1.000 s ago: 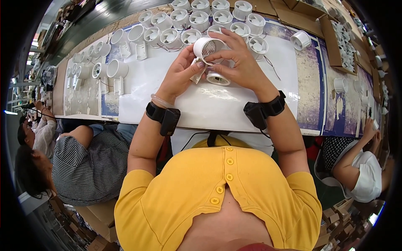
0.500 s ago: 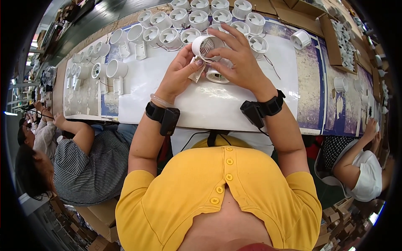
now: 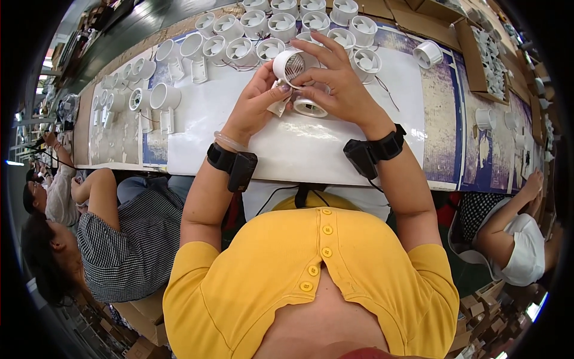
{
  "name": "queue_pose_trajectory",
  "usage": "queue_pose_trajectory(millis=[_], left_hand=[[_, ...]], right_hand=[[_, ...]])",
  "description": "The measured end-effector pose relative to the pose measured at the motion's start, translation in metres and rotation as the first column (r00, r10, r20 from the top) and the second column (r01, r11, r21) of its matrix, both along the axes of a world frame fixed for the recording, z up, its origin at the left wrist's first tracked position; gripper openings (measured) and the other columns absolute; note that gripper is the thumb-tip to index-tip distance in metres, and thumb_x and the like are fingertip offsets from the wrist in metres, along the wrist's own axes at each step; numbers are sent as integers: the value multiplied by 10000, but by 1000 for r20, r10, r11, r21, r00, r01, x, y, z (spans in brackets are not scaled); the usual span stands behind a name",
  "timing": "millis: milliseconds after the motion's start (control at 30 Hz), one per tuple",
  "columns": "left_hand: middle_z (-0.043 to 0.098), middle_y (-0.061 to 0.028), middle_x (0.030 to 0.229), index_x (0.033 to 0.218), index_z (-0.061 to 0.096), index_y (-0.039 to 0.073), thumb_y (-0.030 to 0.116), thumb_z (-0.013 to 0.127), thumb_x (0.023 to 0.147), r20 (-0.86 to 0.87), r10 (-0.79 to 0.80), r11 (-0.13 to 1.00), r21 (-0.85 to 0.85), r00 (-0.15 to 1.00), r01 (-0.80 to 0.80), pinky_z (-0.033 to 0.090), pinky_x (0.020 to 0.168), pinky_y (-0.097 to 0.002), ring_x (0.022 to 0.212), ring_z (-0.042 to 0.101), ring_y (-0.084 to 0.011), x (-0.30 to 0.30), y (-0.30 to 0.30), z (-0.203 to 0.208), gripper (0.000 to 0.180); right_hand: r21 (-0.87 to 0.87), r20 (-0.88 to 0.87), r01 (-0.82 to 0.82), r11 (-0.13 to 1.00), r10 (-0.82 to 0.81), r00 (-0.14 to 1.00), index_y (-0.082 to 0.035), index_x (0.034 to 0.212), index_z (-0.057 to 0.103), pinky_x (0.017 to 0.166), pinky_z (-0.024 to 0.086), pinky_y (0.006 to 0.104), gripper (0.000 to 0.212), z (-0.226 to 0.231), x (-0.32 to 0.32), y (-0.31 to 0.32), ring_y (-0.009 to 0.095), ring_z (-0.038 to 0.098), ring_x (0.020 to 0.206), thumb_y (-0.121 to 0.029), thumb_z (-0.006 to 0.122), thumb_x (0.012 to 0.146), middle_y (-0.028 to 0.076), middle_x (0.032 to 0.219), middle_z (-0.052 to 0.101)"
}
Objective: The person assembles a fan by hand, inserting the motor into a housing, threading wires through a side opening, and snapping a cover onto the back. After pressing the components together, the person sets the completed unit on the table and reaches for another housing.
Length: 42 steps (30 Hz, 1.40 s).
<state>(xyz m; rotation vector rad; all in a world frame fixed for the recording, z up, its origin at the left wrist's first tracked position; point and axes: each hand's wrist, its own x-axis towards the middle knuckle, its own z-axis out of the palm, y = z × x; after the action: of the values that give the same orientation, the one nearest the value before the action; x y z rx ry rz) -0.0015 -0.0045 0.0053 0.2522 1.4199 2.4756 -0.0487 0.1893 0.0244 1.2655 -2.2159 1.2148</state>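
While the white cup [image 3: 278,67] is held up over the pale sheet [image 3: 287,152] near the fans, it tips so that the grille [image 3: 293,64] inside shows. The left hand [image 3: 260,100] is closed on its lower left side, by the foot [image 3: 278,107]. The right hand [image 3: 344,93] is partly open: thumb and forefinger come together at the cup's lower rim, the other fingers spread above; whether they pinch anything is hard to tell. Just beneath, partly covered by the right hand, is a round white piece [image 3: 310,108].

Beyond stand rows of fans [image 3: 282,24], each with white blades inside a round housing. To the left are open cups [image 3: 165,97] on feet. To the right, one housing [image 3: 427,55] lies on its side, and a carton [image 3: 469,58] holds many small white parts [image 3: 491,66].
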Motion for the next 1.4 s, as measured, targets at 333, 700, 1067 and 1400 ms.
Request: queue_pose_trajectory(millis=[333, 700, 1067, 1400], left_hand=[[480, -75, 1195, 1368, 265, 52, 44, 522, 888, 31, 65, 998, 15, 997, -65, 482, 717, -284, 980, 533, -150, 1, 1, 1, 544], [456, -80, 1242, 1375, 261, 71, 36, 520, 879, -80, 149, 988, 43, 986, -145, 473, 704, -279, 988, 533, -157, -1, -4, 1, 561], [470, -76, 1224, 1377, 277, 68, 17, 527, 871, -120, 199, 977, 99, 973, -188, 476, 682, -274, 987, 532, -145, 9, -7, 8, 567], [503, -118, 1164, 1355, 289, 30, 17, 558, 861, 131, 240, 968, -99, 962, -228, 520, 778, -301, 1010, 567, -181, 36, 25, 8, 563]], right_hand=[[-26, -19, 19, 999, -19, 1000, -175, 844, 714, 1066, 295, 419, 184, -3, -1, -1, 294, 326, 1310, -156, 776, 672, 2, 1339, 493], [-85, 125, 52, 995, -42, 991, -123, 1018, 625, 1023, 348, 388, 376, 6, -7, 4, 279, 423, 1233, -197, 789, 688, 61, 1285, 517], [152, 393, -95, 984, 28, 919, -34, 1113, 530, 892, 443, 331, 523, 30, 8, 27, 220, 579, 986, -200, 776, 682, 96, 1074, 595], [-67, 348, -217, 974, 227, 910, -58, 1048, 660, 911, 437, 322, 250, 43, 2, 43, 225, 559, 1087, -191, 665, 837, 72, 1061, 648]])
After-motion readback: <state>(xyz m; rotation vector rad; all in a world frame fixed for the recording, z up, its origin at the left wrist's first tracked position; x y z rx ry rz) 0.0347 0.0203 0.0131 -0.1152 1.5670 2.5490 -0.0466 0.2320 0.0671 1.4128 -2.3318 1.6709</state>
